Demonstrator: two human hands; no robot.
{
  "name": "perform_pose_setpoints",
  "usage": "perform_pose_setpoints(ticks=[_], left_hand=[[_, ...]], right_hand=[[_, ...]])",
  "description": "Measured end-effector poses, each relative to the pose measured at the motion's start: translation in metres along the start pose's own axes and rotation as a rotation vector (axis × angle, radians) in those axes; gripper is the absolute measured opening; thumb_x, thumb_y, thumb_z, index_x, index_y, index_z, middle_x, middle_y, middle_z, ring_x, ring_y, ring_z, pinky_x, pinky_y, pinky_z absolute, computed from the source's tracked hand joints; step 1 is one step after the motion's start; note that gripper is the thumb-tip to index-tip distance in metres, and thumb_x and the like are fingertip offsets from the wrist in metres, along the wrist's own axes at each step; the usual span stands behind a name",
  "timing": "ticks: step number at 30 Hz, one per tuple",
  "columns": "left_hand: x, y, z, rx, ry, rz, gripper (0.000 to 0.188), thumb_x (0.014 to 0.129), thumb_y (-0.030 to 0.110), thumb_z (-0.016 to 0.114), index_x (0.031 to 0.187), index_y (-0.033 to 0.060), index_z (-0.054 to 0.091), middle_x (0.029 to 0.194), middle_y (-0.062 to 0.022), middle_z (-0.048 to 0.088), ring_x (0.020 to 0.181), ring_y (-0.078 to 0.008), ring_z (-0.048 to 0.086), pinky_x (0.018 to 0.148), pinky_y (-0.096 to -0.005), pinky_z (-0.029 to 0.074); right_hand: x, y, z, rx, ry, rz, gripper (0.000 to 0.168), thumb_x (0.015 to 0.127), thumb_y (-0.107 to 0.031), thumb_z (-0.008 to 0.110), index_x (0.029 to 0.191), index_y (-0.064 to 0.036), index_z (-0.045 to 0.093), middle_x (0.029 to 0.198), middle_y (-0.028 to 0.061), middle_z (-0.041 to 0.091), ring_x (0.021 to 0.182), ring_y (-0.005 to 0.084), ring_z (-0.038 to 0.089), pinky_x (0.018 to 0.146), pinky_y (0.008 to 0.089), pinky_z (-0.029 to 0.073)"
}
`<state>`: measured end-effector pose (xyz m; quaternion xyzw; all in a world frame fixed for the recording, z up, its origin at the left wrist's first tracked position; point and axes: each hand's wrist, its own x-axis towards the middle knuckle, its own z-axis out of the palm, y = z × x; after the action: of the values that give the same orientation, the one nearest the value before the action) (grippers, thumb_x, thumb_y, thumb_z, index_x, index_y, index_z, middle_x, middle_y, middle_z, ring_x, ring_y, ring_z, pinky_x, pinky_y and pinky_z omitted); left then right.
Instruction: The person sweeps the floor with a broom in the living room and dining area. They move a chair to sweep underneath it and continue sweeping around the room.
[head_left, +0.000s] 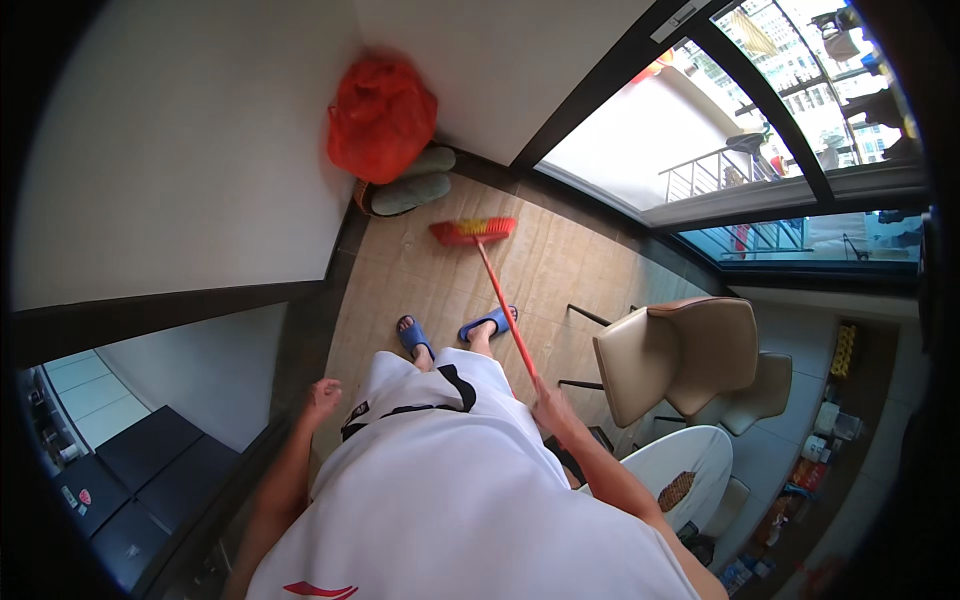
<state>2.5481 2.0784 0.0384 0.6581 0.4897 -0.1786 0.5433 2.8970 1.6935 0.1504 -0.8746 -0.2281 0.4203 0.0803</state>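
My right hand (553, 410) grips the upper part of a red broom handle (504, 304), at the right side of my white shirt. The handle slants away from me to a red broom head (472, 231) with a yellow patch of bristles, which lies at the tile floor beyond my feet. My left hand (323, 397) hangs beside my left hip with nothing in it, its fingers partly curled. Blue slippers (416, 337) are on my feet, on the beige floor (397, 277).
A red bag (382, 116) stands in the corner above a basket (363, 198) with grey-green rolls or cushions (410, 193). Beige chairs (675, 360) and a white table (694, 450) are at right. Glass doors (660, 135) stand behind, a dark doorframe (172, 300) at left.
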Motion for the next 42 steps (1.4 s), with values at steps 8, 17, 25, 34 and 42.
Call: perform_pose_setpoints(ticks=[8, 17, 25, 34, 42], left_hand=[[0.045, 0.023, -0.002, 0.100, -0.079, 0.109, 0.029, 0.081, 0.016, 0.061, 0.108, 0.0044, 0.061, 0.080, -0.0087, 0.064, 0.062, -0.0140, 0.060, 0.057, -0.0297, 0.050], [0.018, 0.090, -0.013, 0.020, -0.096, 0.115, 0.029, 0.085, 0.012, 0.058, 0.113, 0.0030, 0.057, 0.084, -0.0051, 0.062, 0.066, -0.0105, 0.059, 0.053, -0.0250, 0.049], [-0.069, 0.047, -0.006, 0.023, 0.001, -0.097, 0.030, 0.086, 0.013, 0.059, 0.114, 0.0037, 0.057, 0.083, -0.0045, 0.062, 0.067, -0.0110, 0.059, 0.055, -0.0250, 0.051], [-0.119, 0.013, 0.050, 0.039, 0.060, -0.077, 0.031, 0.083, 0.013, 0.059, 0.112, 0.0030, 0.059, 0.078, -0.0066, 0.065, 0.063, -0.0121, 0.060, 0.058, -0.0275, 0.051], [-0.094, -0.001, 0.049, 0.020, 0.060, 0.119, 0.031, 0.081, 0.013, 0.060, 0.110, 0.0027, 0.060, 0.081, -0.0079, 0.066, 0.066, -0.0126, 0.061, 0.061, -0.0279, 0.052]], right_hand=[[-0.111, -0.018, -0.079, 0.395, 0.062, 0.203, 0.032, 0.079, -0.007, 0.051, 0.110, -0.005, 0.058, 0.064, 0.0157, 0.056, 0.054, 0.0224, 0.059, 0.048, 0.0355, 0.046], [-0.030, 0.086, -0.085, 0.742, 0.374, 0.335, 0.033, 0.085, -0.008, 0.051, 0.116, -0.004, 0.058, 0.058, 0.0007, 0.050, 0.041, 0.0095, 0.048, 0.034, 0.0250, 0.038], [0.113, 0.172, -0.095, 1.065, 0.414, 0.396, 0.011, 0.075, -0.003, 0.046, 0.065, 0.001, 0.049, 0.053, 0.0083, 0.051, 0.041, 0.0194, 0.050, 0.034, 0.0341, 0.038], [0.029, 0.070, -0.010, 0.856, 0.162, 0.437, 0.004, 0.084, -0.004, 0.047, 0.082, -0.001, 0.047, 0.056, 0.0069, 0.047, 0.043, 0.0200, 0.052, 0.034, 0.0367, 0.041], [-0.056, -0.011, 0.008, 0.938, -0.101, 0.321, 0.004, 0.088, -0.007, 0.045, 0.088, -0.003, 0.044, 0.060, 0.0051, 0.046, 0.044, 0.0158, 0.050, 0.037, 0.0326, 0.043]])
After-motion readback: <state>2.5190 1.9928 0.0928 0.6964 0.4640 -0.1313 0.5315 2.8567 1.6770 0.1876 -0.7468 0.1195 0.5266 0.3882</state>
